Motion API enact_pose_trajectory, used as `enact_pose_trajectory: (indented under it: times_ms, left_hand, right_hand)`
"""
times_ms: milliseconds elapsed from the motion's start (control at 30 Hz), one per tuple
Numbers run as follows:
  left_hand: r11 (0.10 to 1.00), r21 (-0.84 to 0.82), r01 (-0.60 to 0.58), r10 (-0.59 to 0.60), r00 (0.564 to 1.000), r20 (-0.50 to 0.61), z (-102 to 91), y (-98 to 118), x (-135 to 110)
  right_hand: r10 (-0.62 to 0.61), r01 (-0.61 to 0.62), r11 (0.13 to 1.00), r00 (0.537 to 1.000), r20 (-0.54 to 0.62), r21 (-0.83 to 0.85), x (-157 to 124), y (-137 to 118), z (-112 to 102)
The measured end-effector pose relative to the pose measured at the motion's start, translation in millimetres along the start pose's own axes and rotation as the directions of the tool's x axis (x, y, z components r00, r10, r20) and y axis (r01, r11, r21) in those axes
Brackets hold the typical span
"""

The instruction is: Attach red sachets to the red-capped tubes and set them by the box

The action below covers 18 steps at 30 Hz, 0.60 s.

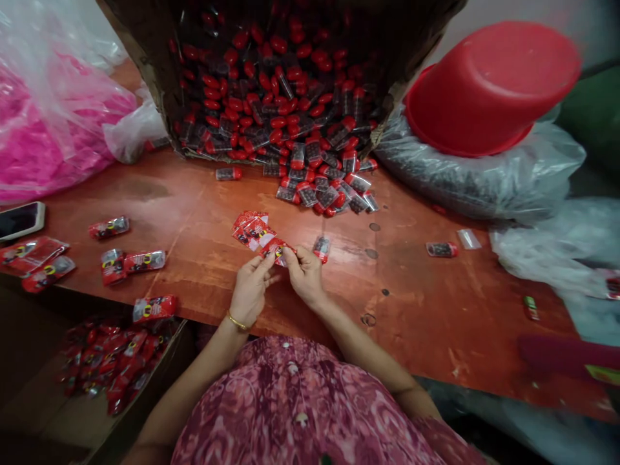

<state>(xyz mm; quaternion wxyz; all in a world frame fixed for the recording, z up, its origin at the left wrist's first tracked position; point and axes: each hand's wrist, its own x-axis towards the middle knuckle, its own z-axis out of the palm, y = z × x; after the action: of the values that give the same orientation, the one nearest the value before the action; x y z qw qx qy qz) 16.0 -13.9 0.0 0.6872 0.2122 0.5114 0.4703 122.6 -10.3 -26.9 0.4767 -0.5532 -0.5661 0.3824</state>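
Both hands meet over the wooden table, pinching a small red printed plastic packet (275,247) between them. My left hand (250,289), with a gold bangle at the wrist, has its fingers closed on the packet's left side. On the other side my right hand (306,274) grips it between thumb and fingers. Whether anything is inside this packet I cannot tell. Just beyond lie more flat red packets (252,227), fanned out and partly overlapping. A small clear bottle with a red cap and dark contents (321,248) rests beside my right fingers.
A tipped carton (159,97) spills several red-capped bottles (314,177) onto the table (194,206). Filled packets (145,260) lie left, above an open box of packets (116,355). A red tub (494,84) sits on a plastic bag (475,181). A phone (19,221) lies far left.
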Motion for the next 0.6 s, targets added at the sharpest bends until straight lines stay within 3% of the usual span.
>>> enact_pose_trajectory:
  times_ms: [100,200,267,333,400,500,600]
  left_hand:
    - [0.998,-0.06,-0.007,0.004,0.999,-0.054,-1.0,2.3,2.5]
    - [0.999,-0.048,-0.006,0.002,0.996,-0.089,-8.1,9.4,5.9]
    - [0.998,-0.057,0.026,-0.031,0.995,-0.091,-12.1,14.0,7.2]
    - [0.995,-0.08,0.061,-0.068,0.994,-0.083,-12.7,16.5,7.7]
    - [0.99,-0.104,0.095,-0.102,0.992,-0.071,-9.9,16.7,7.6]
    - [0.984,-0.116,0.134,-0.141,0.988,-0.062,-4.4,14.6,7.3]
    - [0.983,-0.118,0.143,-0.151,0.986,-0.065,-3.3,12.9,7.6]
  right_hand:
    - [-0.052,0.055,0.998,0.995,0.089,-0.034,-2.6,-2.7,-5.7]
    - [-0.159,0.186,0.976,0.965,0.21,-0.116,7.9,-0.8,-37.1]
    - [-0.274,0.379,0.852,0.911,0.309,-0.36,21.4,7.5,-67.9]
    - [-0.216,0.447,0.709,0.874,0.435,-0.546,34.8,19.8,-96.2]
    - [-0.128,0.479,0.61,0.846,0.518,-0.632,42.6,31.6,-114.7]
    - [-0.099,0.528,0.553,0.81,0.578,-0.645,39.4,41.0,-122.2]
    - [-0.124,0.548,0.526,0.806,0.579,-0.65,27.2,40.1,-118.1]
